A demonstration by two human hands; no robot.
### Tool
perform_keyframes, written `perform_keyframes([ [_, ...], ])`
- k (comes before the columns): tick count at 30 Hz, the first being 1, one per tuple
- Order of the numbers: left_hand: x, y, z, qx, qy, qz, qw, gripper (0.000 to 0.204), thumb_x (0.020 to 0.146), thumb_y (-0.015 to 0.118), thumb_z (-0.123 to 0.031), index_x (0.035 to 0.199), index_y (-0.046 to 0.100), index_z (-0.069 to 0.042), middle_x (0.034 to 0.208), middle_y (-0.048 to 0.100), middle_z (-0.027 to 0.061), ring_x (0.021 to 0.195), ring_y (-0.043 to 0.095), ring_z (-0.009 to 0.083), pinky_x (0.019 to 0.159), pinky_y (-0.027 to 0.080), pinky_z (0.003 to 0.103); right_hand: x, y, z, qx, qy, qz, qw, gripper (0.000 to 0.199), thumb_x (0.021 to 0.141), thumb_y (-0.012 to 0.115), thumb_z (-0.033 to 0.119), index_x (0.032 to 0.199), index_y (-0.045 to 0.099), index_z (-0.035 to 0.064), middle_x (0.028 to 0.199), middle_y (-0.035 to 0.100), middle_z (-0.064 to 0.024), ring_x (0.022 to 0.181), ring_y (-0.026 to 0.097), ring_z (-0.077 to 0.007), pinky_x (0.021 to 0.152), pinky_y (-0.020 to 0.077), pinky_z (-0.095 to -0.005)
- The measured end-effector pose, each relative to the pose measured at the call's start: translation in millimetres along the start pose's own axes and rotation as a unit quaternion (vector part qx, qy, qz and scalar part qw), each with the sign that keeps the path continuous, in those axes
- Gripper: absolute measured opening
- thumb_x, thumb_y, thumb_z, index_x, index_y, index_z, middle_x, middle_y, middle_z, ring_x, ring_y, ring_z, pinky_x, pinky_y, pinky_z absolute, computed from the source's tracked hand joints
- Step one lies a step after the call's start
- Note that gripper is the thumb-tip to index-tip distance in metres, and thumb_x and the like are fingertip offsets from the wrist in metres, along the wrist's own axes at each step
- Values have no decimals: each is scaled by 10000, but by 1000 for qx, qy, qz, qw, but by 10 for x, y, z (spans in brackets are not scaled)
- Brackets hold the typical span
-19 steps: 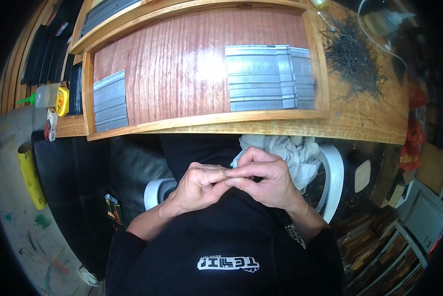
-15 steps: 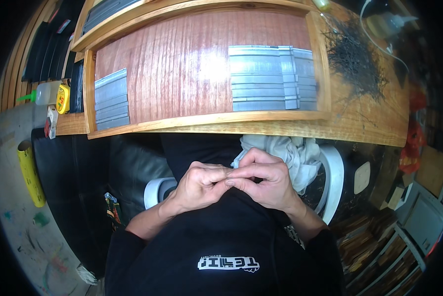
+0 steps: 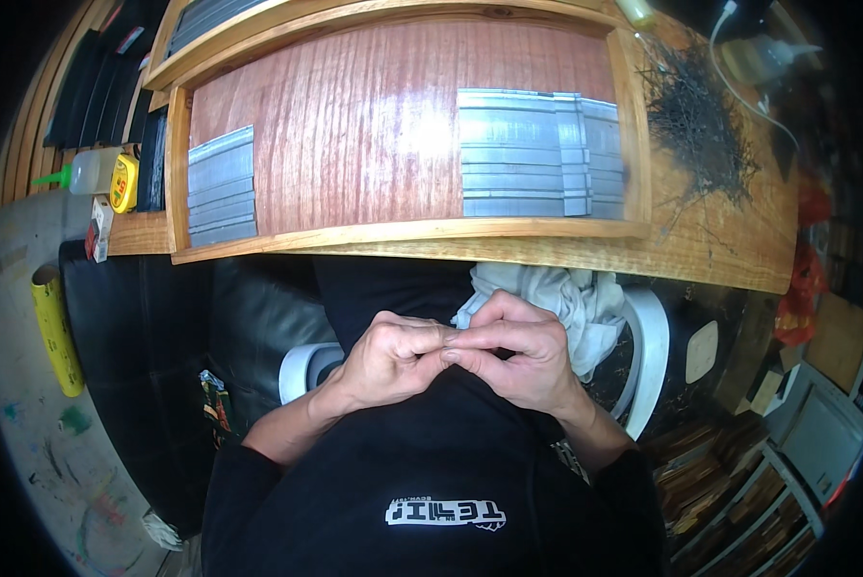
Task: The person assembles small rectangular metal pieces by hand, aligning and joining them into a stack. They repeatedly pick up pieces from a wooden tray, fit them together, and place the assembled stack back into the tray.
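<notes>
Held together over my lap, my left hand (image 3: 400, 354) and my right hand (image 3: 516, 351) meet at thumbs and forefingers. Both are closed in a pinch; whatever sits between the fingertips is hidden or too small to name. A white cloth (image 3: 581, 313) lies just beyond my right hand. On the table ahead is a wooden-framed panel (image 3: 355, 144) with a reddish-brown base. Grey strips (image 3: 222, 188) line its left end, and a wider block of grey strips (image 3: 523, 159) covers part of its right side.
Thin dark strips (image 3: 698, 125) are heaped on the table's right. A yellow tape measure (image 3: 124, 183) and a green-tipped bottle (image 3: 90, 173) stand at left. Another clear bottle (image 3: 759, 58) is at far right. A white chair arm (image 3: 650, 356) curves beside me; a yellow tube (image 3: 56, 332) lies left.
The view has shifted slightly, so the framed panel sits a little differently in the picture. My hands keep the same pinched pose, nearly still.
</notes>
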State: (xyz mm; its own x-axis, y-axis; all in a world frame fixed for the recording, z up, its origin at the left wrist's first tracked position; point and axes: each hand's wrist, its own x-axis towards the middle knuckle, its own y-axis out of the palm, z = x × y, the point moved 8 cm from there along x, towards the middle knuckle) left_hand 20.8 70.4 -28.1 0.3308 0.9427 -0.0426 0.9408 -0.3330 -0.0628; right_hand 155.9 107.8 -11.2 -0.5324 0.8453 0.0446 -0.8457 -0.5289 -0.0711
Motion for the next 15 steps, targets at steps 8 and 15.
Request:
perform_keyframes([
  [8, -6, -2, 4, -9, -4, 0, 1000, 196, 885, 734, 60, 1079, 756, 75, 893, 761, 219, 783, 766, 306, 676, 584, 333, 9, -12, 27, -11, -9, -4, 1000, 170, 807, 874, 25, 966, 814, 34, 847, 681, -51, 718, 653, -141, 605, 524, -268],
  [15, 14, -11, -16, -13, -4, -1, 1000, 199, 888, 744, 53, 1086, 758, 73, 912, 766, 224, 798, 773, 306, 685, 590, 331, 26, -27, 35, -15, -15, -10, 1000, 159, 804, 876, 26, 949, 811, 33, 844, 685, -52, 710, 657, -142, 596, 527, -267],
])
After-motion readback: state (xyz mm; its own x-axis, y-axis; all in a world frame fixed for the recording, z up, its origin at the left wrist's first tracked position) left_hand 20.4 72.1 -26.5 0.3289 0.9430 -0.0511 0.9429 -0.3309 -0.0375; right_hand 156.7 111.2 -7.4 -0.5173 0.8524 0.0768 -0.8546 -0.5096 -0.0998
